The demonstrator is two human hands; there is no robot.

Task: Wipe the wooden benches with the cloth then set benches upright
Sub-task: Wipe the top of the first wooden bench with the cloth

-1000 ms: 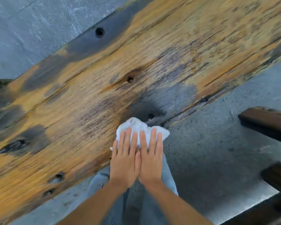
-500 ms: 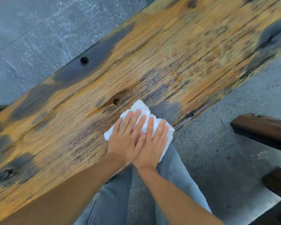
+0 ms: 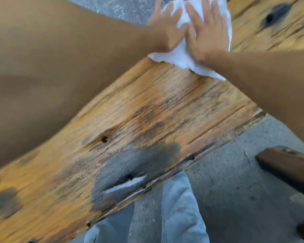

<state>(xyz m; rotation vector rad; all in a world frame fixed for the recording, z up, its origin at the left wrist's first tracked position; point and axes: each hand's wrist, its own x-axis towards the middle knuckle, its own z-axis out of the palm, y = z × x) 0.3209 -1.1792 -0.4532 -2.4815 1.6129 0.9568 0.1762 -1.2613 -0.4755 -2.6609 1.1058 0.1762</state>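
Item: white cloth (image 3: 182, 57), lying at twelve o'clock on the wooden bench (image 3: 147, 120), near its far edge. My left hand (image 3: 167, 30) and right hand (image 3: 208, 35) are pressing it flat, fingers spread. Advice: I am keeping even pressure, overlapping strokes along the grain.

Wide open it was across the weathered yellow-brown wooden bench plank (image 3: 147, 120): bare boards from the near edge up to the crumpled white cloth (image 3: 182, 57), nothing lying on them. Both flat hands, left hand (image 3: 167, 30) and right hand (image 3: 209, 34), covered the far end, forearms crossing above the plank. Beyond the near edge lay grey concrete floor (image 3: 235, 181), free but for the person's pale blue trouser legs (image 3: 181, 207) and a dark brown wooden beam (image 3: 288, 165) at the right.
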